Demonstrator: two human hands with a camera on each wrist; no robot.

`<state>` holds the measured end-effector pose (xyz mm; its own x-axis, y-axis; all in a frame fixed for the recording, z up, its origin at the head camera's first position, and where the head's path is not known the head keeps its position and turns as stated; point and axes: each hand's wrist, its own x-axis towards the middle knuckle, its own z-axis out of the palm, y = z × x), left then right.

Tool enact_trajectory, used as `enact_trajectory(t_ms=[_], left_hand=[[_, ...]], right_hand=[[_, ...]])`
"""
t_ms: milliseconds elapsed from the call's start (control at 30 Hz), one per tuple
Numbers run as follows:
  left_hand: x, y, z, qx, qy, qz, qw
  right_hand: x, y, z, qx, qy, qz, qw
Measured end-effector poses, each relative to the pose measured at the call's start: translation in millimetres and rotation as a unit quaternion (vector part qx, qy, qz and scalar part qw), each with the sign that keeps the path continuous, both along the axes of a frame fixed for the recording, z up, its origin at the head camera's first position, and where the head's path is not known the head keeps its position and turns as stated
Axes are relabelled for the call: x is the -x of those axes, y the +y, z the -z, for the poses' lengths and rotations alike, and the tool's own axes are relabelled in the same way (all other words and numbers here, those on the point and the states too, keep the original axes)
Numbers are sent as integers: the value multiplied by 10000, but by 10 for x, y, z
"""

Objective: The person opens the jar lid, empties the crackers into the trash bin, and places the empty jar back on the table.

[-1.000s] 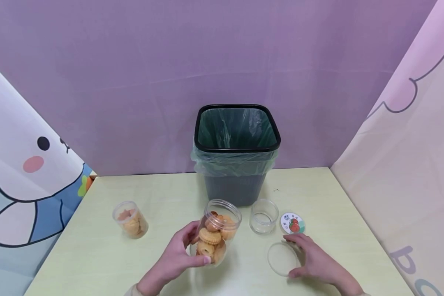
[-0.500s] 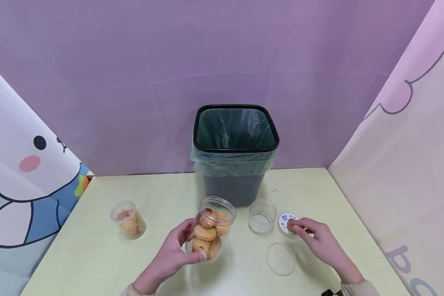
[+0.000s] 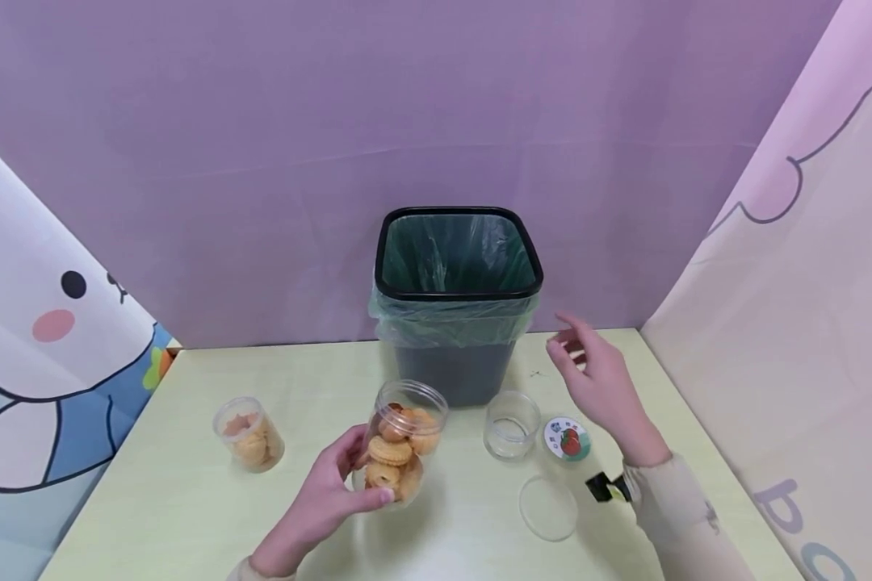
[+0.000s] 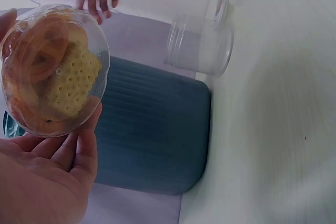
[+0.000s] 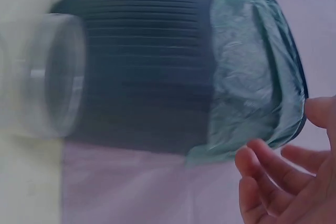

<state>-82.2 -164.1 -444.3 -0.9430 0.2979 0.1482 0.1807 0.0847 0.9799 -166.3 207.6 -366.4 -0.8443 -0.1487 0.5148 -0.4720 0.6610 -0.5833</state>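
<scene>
Biscuit jar (image 3: 400, 444), clear, screw-threaded at the mouth, part filled with assorted biscuits; held above the table (image 3: 320, 403), tilted, mouth toward 1 o'clock; taken as dial centre in the head view for the places below. Left hand (image 3: 334, 480): grip grasping the jar, thumb along the near side, fingers round the far side. Right hand (image 3: 594, 379): grip released, fingers loosely bent, raised above the table between 2 and 3 o'clock, just beside the bin and well apart from the jar. Bin (image 3: 450, 363), dark grey with black rim, at 1 o'clock; stands close behind the jar, blocking the way to the purple cloth (image 3: 450, 105) at 12. Liner (image 3: 450, 323), green plastic, folded over the bin's rim. Clear jar (image 3: 512, 425), at 3 o'clock, near the bin's foot. Printed disc (image 3: 567, 439), white and green with red fruit, also at 3, just beyond the clear jar; these two lie between the biscuit jar and the right sleeve (image 3: 672, 500). Round clear piece (image 3: 548, 508), at 4 o'clock, flat on the table; ring or lid, cannot be told. Small tub (image 3: 249, 433), clear, holding biscuits, at 9 o'clock, well apart.
</scene>
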Motion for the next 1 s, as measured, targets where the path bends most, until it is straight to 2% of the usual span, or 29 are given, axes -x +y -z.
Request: enact_trajectory(t_ms=[133, 300, 433, 567, 733, 900, 1000], left_hand=[[-12, -49, -11, -3, -71, -139, 9999], [-21, -91, -7, -5, -85, -246, 9997], [-24, -110, -6, 31, -163, -326, 9993], [-25, -118, -12, 59, -224, -385, 9990], [-19, -121, -25, 81, -262, -453, 9986], [1, -143, -42, 48, -100, -462, 9989], [20, -177, -99, 31, -36, -496, 9988]], right_hand=[[164, -131, -231, -122, -49, 63, 9999], [348, -268, -468, -689, -192, 355, 9968], [475, -337, -607, -1102, -663, 614, 9898], [583, -368, -713, -1409, -1214, 641, 9805], [668, -399, -828, -1639, -1774, 576, 9687], [683, -389, -906, -1932, -2027, 579, 9582], [680, -379, -944, -2167, -2134, 597, 9507]])
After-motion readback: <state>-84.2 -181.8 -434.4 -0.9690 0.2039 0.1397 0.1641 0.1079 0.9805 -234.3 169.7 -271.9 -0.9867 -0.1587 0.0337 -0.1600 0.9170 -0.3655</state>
